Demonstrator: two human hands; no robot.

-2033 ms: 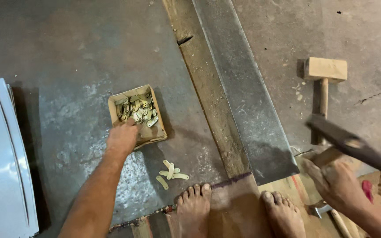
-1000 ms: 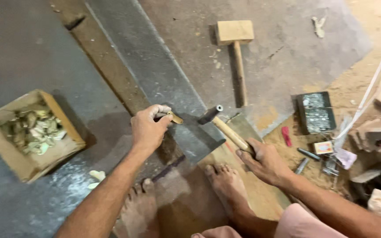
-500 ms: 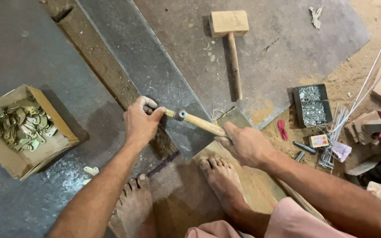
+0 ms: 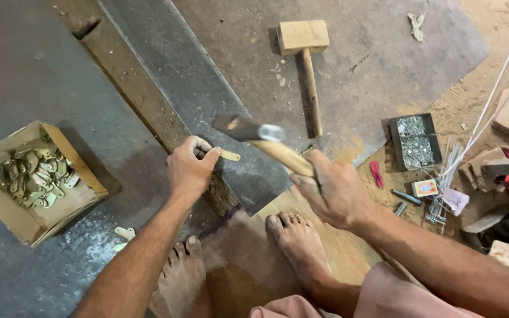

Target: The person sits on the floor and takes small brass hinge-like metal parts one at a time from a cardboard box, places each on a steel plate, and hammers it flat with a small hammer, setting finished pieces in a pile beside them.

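Observation:
My left hand (image 4: 188,169) pinches a small brass tab (image 4: 229,155) and holds it flat on the dark metal sheet (image 4: 207,100), beside a rusty iron bar (image 4: 142,100). My right hand (image 4: 337,191) grips the wooden handle of a steel hammer (image 4: 248,129), whose head hangs raised just above and right of the tab. My two bare feet (image 4: 293,241) rest on the floor below the hands.
A cardboard box (image 4: 36,182) of brass tabs sits at the left, with loose tabs (image 4: 124,234) near it. A wooden mallet (image 4: 306,59) lies at the top. At the right are a tray of nails (image 4: 413,141), a red tool, wires and wood scraps.
My left hand went from the box to the bar with a tab. My right hand brought the hammer in, set it near the tab, and now the hammer head is lifted.

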